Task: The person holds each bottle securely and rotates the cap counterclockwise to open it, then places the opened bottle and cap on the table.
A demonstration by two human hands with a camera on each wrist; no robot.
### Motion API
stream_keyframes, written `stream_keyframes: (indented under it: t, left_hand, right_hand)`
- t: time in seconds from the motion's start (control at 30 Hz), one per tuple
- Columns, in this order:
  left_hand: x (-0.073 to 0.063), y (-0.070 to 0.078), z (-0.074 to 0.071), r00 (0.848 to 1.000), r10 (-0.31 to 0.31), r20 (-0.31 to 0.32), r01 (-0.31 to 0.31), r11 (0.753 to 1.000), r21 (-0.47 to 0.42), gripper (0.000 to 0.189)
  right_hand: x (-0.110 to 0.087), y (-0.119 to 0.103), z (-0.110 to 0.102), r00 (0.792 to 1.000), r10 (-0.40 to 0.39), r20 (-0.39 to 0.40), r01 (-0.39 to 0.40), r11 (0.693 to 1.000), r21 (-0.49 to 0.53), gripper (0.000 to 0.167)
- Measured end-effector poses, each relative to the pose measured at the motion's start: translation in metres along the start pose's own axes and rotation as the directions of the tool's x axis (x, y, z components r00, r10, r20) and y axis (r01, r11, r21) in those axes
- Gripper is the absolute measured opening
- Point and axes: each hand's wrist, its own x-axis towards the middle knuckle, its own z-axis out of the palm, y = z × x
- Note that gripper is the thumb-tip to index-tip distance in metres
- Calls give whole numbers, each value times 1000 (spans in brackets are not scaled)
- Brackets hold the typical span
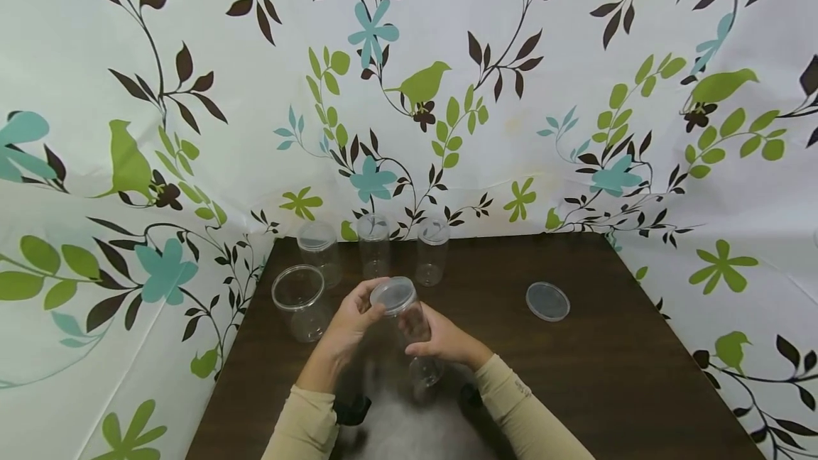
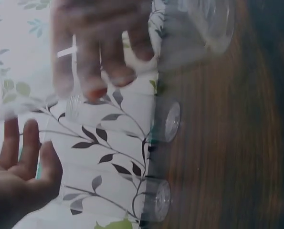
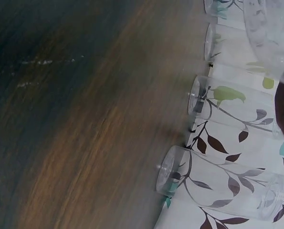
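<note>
filling the upper part of the frame, a leaf-printed cloth [image 1: 243,91] hangs behind a dark brown table [image 1: 613,375]. at lower centre, the left hand [image 1: 348,319] grips a clear lidded jar [image 1: 409,311] near its top, and the right hand [image 1: 445,337] has its fingers curled around the side; this jar is tilted. left of the hands stands an uncovered jar [image 1: 307,314]. beyond, three lidded jars [image 1: 375,254] stand in a row. at centre right lies a round lid [image 1: 547,302].
</note>
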Motion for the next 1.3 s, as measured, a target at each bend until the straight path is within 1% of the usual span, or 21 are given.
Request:
stream_keyframes:
  t: [0.1, 0.17, 0.23, 0.3, 0.37, 0.43, 0.47, 0.5, 0.53, 0.57, 0.63, 0.7, 0.77, 0.83, 0.9, 0.97, 1.03, 1.1, 1.17, 1.23, 1.3]
  left_hand:
    - [-7, -5, 8, 994, 3, -106, -2, 1000, 14, 71]
    - [-9, -8, 14, 984, 13, -179, -5, 999, 43, 66]
    - [-9, -10, 21, 967, 21, -255, 0, 996, 85, 60]
    - [-9, -11, 28, 943, 23, -331, 17, 993, 117, 57]
    - [-10, -12, 34, 921, 22, -389, 35, 990, 140, 57]
    - [-13, -12, 37, 902, 27, -431, 46, 987, 156, 59]
    - [-15, -12, 38, 898, 35, -439, 42, 985, 165, 63]
    - [-17, -13, 38, 897, 49, -438, 31, 985, 173, 67]
    - [-18, -14, 37, 902, 63, -426, 13, 985, 175, 74]
    - [-20, -15, 35, 912, 76, -403, -5, 985, 173, 82]
    - [-21, -17, 29, 939, 91, -333, -37, 985, 167, 98]
    - [-22, -18, 20, 966, 94, -239, -62, 989, 138, 111]
    - [-23, -15, 11, 986, 79, -148, -61, 991, 119, 112]
    - [-23, -12, 4, 996, 60, -69, -54, 995, 88, 110]
    - [-23, -9, -1, 1000, 30, 8, -31, 998, 60, 104]
    - [-22, -7, -3, 998, -5, 64, 3, 999, 37, 94]
    - [-20, -5, -3, 994, -30, 107, 28, 999, 16, 84]
    - [-19, -4, -2, 993, -34, 115, 33, 999, 13, 72]
    - [-18, -3, 0, 996, -19, 87, 18, 1000, 14, 63]
    - [-18, -3, 6, 1000, 5, 17, -5, 1000, 23, 58]
    - [-16, -3, 15, 996, 26, -80, -23, 999, 35, 53]
  right_hand:
    - [-1, 3, 9, 999, 1, -54, -4, 999, -54, 67]
    - [-1, 4, 14, 994, -11, -113, -1, 994, -107, 64]
    - [-2, 5, 18, 983, -25, -182, -8, 983, -181, 64]
    - [-2, 6, 23, 968, -41, -246, -20, 970, -242, 65]
    - [-2, 6, 28, 957, -43, -288, -42, 959, -281, 69]
    - [0, 7, 32, 952, -45, -303, -47, 956, -291, 72]
    - [0, 6, 35, 952, -44, -303, -46, 958, -284, 74]
    - [1, 6, 36, 953, -45, -301, -43, 959, -279, 74]
    - [1, 6, 37, 954, -44, -298, -39, 964, -265, 75]
    - [1, 6, 38, 955, -46, -292, -31, 967, -253, 74]
    - [1, 5, 35, 966, -43, -256, -9, 980, -199, 71]
    - [-2, 2, 30, 982, -34, -184, 13, 993, -115, 67]
    - [-4, 1, 23, 996, -31, -81, 29, 999, -24, 68]
    - [-7, -1, 16, 999, -40, 24, 39, 998, 58, 74]
    - [-8, 0, 11, 991, -70, 111, 58, 993, 106, 79]
    - [-9, 0, 8, 981, -99, 169, 74, 986, 149, 81]
    - [-9, 0, 5, 973, -120, 199, 87, 982, 166, 82]
    - [-10, 0, 3, 970, -120, 209, 82, 979, 184, 82]
    - [-9, -1, 2, 975, -107, 196, 70, 980, 184, 79]
    - [-9, -3, 2, 986, -79, 149, 56, 987, 153, 75]
    - [-8, -4, 3, 995, -52, 82, 43, 993, 108, 70]
